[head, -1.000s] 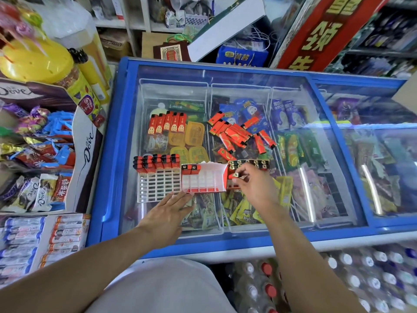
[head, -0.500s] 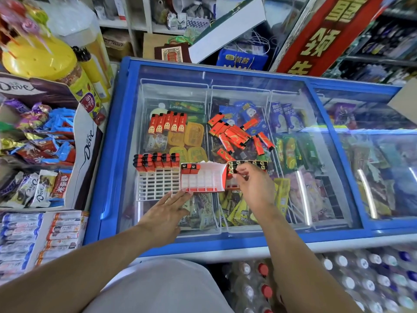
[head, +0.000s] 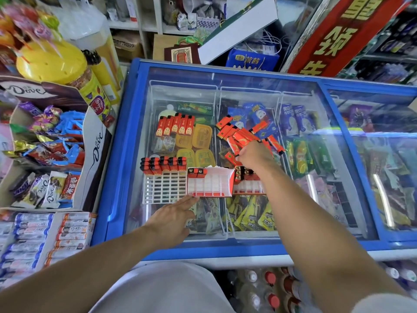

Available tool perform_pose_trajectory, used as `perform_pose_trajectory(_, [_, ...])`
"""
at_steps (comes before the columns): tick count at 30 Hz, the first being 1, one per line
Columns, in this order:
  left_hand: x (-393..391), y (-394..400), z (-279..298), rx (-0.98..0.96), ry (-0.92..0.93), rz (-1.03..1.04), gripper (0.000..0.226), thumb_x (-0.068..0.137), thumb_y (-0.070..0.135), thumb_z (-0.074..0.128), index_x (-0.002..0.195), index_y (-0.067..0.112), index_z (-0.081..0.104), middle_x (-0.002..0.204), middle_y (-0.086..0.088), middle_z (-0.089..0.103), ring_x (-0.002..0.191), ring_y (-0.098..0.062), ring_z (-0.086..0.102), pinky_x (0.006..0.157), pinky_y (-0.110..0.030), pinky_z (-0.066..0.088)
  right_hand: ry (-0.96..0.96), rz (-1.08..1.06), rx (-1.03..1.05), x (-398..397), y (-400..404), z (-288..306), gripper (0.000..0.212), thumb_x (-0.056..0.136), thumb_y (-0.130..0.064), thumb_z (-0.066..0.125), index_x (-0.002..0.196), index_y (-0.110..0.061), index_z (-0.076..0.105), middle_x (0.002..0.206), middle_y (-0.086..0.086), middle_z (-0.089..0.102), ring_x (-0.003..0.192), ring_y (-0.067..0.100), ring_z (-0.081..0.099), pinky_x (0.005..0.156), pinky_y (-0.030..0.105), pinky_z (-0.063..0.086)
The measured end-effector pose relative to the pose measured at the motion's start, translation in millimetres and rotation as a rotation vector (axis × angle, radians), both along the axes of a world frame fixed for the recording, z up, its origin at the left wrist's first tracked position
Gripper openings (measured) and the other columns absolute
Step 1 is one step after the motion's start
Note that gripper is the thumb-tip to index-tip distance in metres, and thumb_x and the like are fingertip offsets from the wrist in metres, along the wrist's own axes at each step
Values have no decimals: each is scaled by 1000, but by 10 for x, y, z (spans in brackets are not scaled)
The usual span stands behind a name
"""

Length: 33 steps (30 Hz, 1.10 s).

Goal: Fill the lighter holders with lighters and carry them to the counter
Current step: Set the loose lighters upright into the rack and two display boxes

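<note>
R hand [head: 255, 155] is out over the loose lighter pile [head: 246, 136] on the freezer lid [head: 248, 77], fingers curled down into the pile; looks like it's pinching 1 red lighter at the fingertips but can't tell for sure, fingers hide the contact. L hand [head: 173, 219] lies flat, fingers straight, tips touching the near edge of the middle holder [head: 211, 185], holding nothing, just bracing it. 3 holders sit in a row just behind L fingertips: white grid holder [head: 163, 187] to the L w/ its back rows filled, middle one w/ only 2 lighters in its far-L corner, 3rd holder [head: 249, 180] directly under R wrist, back row filled, front slots empty. Another neat row of 5 lighters [head: 176, 125] lies beyond L hand, well apart from it. Step in hand, my read: grab the next lighter and slot it. To do it well: take 1 only, grip it by the body, turn it cap-up before moving back, drop it straight into the next empty slot beside the filled ones, fill row by row. Keep L pressing so the holder doesn't skid on glass. Risk: R forearm passes right over the 3rd holder, could knock the seated ones.
</note>
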<state>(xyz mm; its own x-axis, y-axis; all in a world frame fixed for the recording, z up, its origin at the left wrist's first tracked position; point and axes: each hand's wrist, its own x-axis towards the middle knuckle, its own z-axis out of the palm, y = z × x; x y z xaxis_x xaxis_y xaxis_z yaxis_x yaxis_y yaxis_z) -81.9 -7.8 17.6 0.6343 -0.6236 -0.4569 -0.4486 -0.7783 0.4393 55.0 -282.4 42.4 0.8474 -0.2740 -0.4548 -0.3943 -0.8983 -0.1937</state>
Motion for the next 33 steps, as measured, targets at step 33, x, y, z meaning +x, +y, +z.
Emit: perform_pose_trajectory(33, [-50,3,52,40,-28,-78,44,96,31,54,139,24,56,167,4,-17,149,-9,-24,124,-36,16,-456,-83,326,-1019,-157,599,11,99,-34,60,107,-27,58,82,-12,65,55,1,57,52,21,43])
